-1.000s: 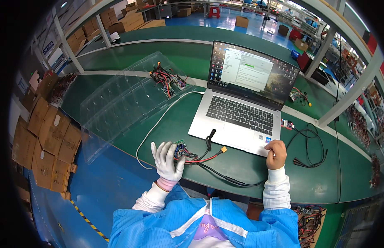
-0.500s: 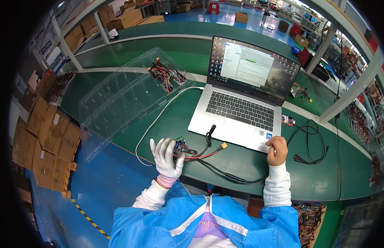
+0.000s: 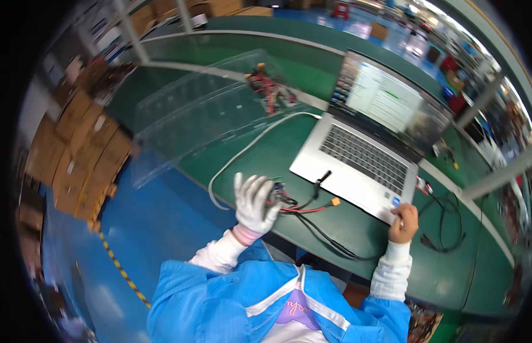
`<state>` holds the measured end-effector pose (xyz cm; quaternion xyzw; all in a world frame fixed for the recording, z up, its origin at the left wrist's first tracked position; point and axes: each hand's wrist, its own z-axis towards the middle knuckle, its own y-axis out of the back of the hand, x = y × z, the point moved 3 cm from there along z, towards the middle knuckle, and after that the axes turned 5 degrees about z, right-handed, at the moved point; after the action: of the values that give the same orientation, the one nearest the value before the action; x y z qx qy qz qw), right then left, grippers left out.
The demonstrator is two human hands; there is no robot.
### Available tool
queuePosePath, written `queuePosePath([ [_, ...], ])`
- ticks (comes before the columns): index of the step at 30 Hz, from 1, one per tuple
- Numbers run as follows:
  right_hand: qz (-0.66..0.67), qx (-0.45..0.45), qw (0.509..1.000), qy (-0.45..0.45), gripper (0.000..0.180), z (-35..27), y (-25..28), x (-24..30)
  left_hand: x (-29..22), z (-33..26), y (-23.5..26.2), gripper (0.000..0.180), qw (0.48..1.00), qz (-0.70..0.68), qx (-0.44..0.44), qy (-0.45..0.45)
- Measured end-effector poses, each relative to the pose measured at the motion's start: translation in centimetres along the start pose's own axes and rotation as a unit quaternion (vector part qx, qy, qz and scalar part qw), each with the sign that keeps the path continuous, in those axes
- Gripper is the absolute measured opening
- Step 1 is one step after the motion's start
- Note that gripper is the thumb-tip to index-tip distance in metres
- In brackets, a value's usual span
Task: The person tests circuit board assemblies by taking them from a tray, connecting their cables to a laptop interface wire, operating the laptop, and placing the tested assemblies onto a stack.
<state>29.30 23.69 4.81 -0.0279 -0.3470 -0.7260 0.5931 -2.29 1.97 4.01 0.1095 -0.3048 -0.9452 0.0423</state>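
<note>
My left hand [image 3: 254,204], in a white glove, is palm up with its fingers spread. A small green circuit board [image 3: 277,187] with wires lies right beside its thumb and fingers, partly hidden by them. From there run black cables and a red lead with a yellow connector [image 3: 335,202]. My bare right hand [image 3: 405,223] has its fingers curled at the front right corner of the silver laptop [image 3: 340,182]. Whether anything is inside those fingers is hidden. The laptop is open, its screen [image 3: 386,100] showing windows and a green bar.
A clear plastic tray [image 3: 186,123] juts over the table's left edge, with a bundle of wired boards [image 3: 270,91] beside it. A white cable [image 3: 249,146] reaches the laptop. Black cables [image 3: 457,228] lie right of it. Cardboard boxes [image 3: 77,148] are stacked on the left floor.
The whole view has shifted and tilted, so the table and laptop appear further right and turned clockwise. Both hands keep about the same pose beside the board and at the laptop corner.
</note>
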Motion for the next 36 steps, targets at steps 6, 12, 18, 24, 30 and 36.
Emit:
queuePosePath([
  [6, 0.020, 0.019, 1.000, 0.014, 0.026, -2.5, 0.8, -3.8, 0.2, -0.4, 0.5, 0.053, 0.999, -0.036, -0.012, -0.009],
  [12, -0.024, 0.063, 0.998, 0.007, 0.026, -1.6, 1.6, -0.6, -0.5, -1.6, 0.0, 0.050, 0.998, -0.031, -0.048, 0.021],
  [18, -0.005, 0.012, 0.998, 0.055, 0.026, -0.2, 0.9, 1.2, -0.5, -1.5, 0.0, 0.049, 0.998, -0.035, -0.049, 0.022],
  [24, 0.023, 0.041, 0.999, 0.003, 0.021, -2.1, 0.6, -3.3, 0.1, -0.4, 1.1, 0.048, 0.999, -0.039, -0.019, 0.008],
  [30, -0.020, -0.004, 1.000, 0.021, 0.018, -0.3, -0.2, -0.8, 0.2, 0.2, 0.0, 0.048, 1.000, -0.013, 0.013, 0.000],
  [36, -0.012, -0.014, 1.000, -0.025, 0.023, -0.3, 0.9, 0.3, -0.6, -0.3, -0.8, 0.047, 1.000, -0.020, -0.001, -0.017],
])
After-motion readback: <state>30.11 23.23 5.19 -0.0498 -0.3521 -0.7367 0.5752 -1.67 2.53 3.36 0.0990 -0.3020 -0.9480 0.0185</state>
